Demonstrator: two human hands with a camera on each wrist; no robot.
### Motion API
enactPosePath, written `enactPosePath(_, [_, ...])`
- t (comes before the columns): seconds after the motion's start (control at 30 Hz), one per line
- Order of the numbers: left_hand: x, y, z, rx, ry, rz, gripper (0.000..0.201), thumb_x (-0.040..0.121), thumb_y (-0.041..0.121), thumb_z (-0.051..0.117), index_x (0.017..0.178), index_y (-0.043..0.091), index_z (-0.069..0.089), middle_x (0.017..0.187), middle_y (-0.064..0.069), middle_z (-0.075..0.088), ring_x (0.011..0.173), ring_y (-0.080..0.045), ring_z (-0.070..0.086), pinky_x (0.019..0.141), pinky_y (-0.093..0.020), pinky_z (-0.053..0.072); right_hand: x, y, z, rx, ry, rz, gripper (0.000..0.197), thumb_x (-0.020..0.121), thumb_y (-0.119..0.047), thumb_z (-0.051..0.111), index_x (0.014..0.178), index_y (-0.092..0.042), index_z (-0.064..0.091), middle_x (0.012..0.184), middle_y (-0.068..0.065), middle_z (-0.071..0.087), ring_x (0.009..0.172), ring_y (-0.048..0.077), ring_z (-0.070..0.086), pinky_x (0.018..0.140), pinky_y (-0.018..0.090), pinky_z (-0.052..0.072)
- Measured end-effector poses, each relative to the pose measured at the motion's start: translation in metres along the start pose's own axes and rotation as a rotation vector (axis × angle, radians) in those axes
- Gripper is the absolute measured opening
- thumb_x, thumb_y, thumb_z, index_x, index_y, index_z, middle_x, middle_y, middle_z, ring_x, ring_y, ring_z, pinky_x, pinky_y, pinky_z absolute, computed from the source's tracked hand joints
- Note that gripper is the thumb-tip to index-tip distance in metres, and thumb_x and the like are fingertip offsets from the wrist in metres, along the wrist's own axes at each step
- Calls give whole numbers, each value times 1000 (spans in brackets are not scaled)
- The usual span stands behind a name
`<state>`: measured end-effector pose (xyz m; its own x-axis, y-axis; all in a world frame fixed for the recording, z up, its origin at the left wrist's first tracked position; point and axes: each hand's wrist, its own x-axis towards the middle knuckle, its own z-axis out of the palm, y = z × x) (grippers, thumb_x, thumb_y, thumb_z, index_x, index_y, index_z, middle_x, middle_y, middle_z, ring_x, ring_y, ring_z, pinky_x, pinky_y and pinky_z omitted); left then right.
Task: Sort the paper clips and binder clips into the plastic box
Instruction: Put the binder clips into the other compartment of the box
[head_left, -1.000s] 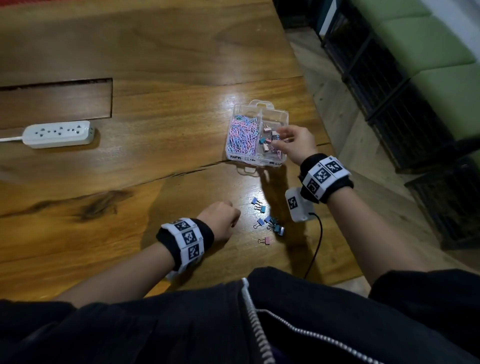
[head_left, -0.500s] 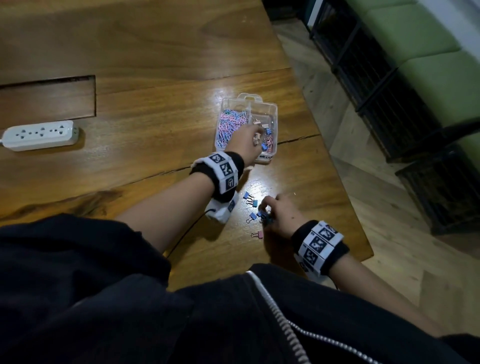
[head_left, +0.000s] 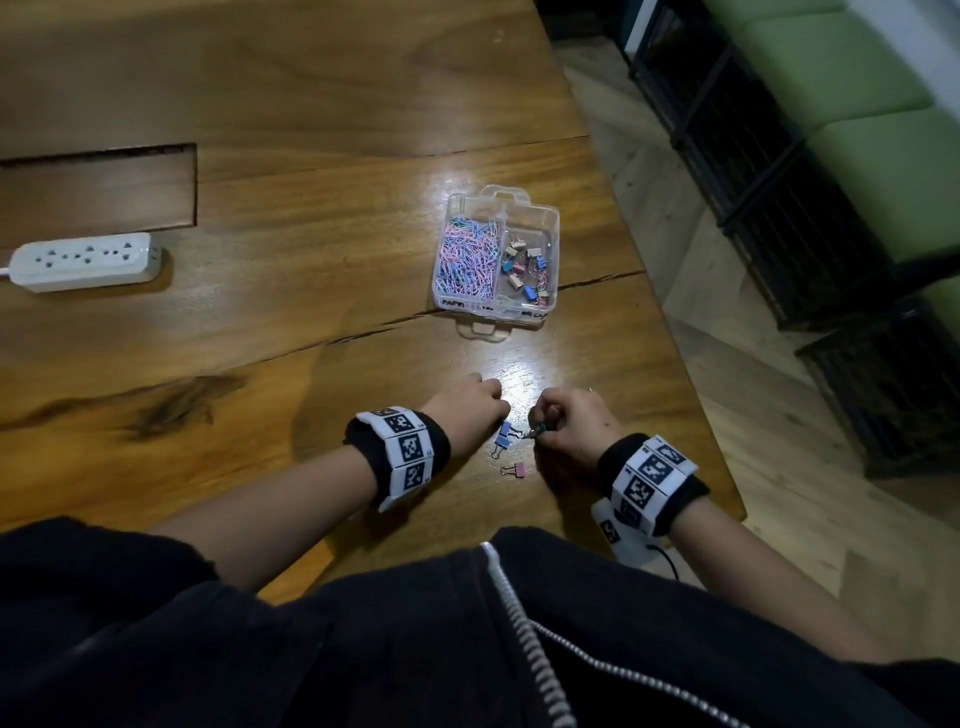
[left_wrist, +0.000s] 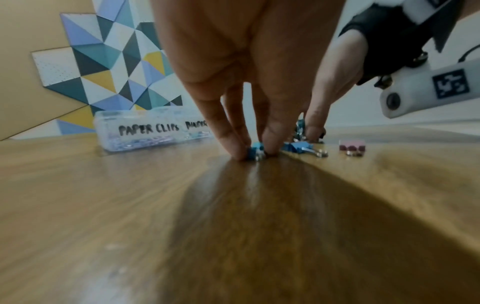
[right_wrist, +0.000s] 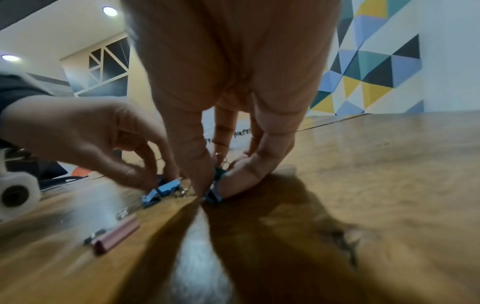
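Observation:
A clear plastic box (head_left: 551, 223) stands open on the wooden table, with pastel paper clips (head_left: 467, 257) in its left half and binder clips (head_left: 527, 275) in its right half. Nearer me, loose binder clips lie on the wood: two blue ones (head_left: 504, 437) and a pink one (head_left: 515, 470). My left hand (head_left: 500, 415) pinches a blue binder clip (left_wrist: 255, 151) between two fingertips against the table. Right beside it, my right hand (head_left: 537, 428) pinches a teal binder clip (right_wrist: 214, 194) between thumb and finger. The pink clip (right_wrist: 116, 234) lies untouched.
A white power strip (head_left: 85, 262) lies at the far left, behind it a rectangular recess (head_left: 98, 189) in the tabletop. The table's right edge (head_left: 691, 374) runs close to my right hand. Black crates (head_left: 769, 171) with green cushions stand on the floor beyond.
My left hand has come back from the box to the loose clips and now pinches a blue one. My right hand stays at the loose clips.

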<state>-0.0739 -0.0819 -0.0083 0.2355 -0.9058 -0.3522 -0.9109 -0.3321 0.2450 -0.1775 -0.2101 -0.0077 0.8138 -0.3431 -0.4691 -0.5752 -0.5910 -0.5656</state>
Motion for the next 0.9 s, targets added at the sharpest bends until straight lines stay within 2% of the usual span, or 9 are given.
enactPosePath(0.1, [-7, -7, 3, -177, -28, -119, 16, 87, 10, 50, 100, 11, 59, 108, -7, 51, 99, -21, 48, 85, -31, 47, 4, -6, -13, 61, -61, 61, 25, 75, 2, 63, 69, -19, 53, 74, -7, 54, 74, 12, 55, 68, 20, 48])
enactPosePath(0.27, [-24, -16, 5, -308, -24, -256, 8, 81, 5, 51, 83, 10, 57, 94, -2, 43, 85, -20, 48, 75, -29, 45, 23, -33, -50, 202, -80, 62, 24, 79, 3, 58, 70, -18, 50, 78, -2, 52, 70, 10, 54, 61, 20, 48])
enactPosePath(0.4, [-32, -18, 7, -244, 19, -237, 14, 87, 11, 47, 97, 10, 57, 103, -6, 51, 94, -21, 50, 75, -26, 41, 49, -56, -82, 344, 201, -2, 18, 77, 3, 60, 76, -13, 54, 82, 1, 56, 80, 18, 59, 64, 21, 51])
enactPosePath(0.5, [-35, -19, 7, -260, 38, -229, 24, 90, 14, 45, 110, 10, 56, 110, -9, 53, 100, -22, 51, 79, -26, 40, 59, -67, -87, 268, 312, -20, 22, 76, -4, 65, 95, -10, 56, 94, -1, 54, 79, 11, 54, 59, 13, 42])
enactPosePath(0.63, [-38, -23, 8, -322, 74, -277, 27, 90, 16, 50, 114, 12, 61, 113, -6, 50, 109, -21, 47, 88, -25, 38, 37, -62, -60, 154, 147, -31, 28, 76, -8, 66, 101, -11, 56, 99, -2, 52, 80, 9, 51, 57, 11, 40])
enactPosePath(0.7, [-39, -25, 7, -351, 80, -308, 23, 88, 15, 54, 108, 11, 63, 111, -5, 48, 104, -20, 48, 82, -22, 36, 19, -50, -37, 20, -30, -64, 40, 73, -13, 69, 110, -16, 54, 116, 4, 50, 95, 14, 48, 72, 15, 43])
enactPosePath(0.77, [-38, -25, 6, -352, 71, -320, 18, 87, 14, 54, 102, 9, 63, 110, -5, 47, 98, -19, 49, 78, -21, 37, 2, -37, -14, -184, -204, -107, 58, 69, -25, 74, 122, -24, 49, 131, 3, 39, 113, 19, 39, 91, 30, 40])
enactPosePath(0.83, [-38, -25, 5, -351, 55, -324, 14, 86, 10, 52, 96, 8, 62, 108, -5, 47, 90, -17, 46, 76, -22, 39, -13, -26, 5, -403, -250, -191, 67, 68, -37, 73, 127, -31, 43, 138, 0, 32, 123, 22, 30, 99, 38, 35])
enactPosePath(0.9, [-37, -25, 4, -358, 40, -337, 12, 86, 7, 50, 92, 8, 60, 102, -3, 47, 87, -16, 45, 75, -24, 40, -23, -18, 19, -490, -202, -285, 63, 71, -40, 69, 128, -31, 43, 138, 0, 32, 121, 22, 31, 99, 38, 37])
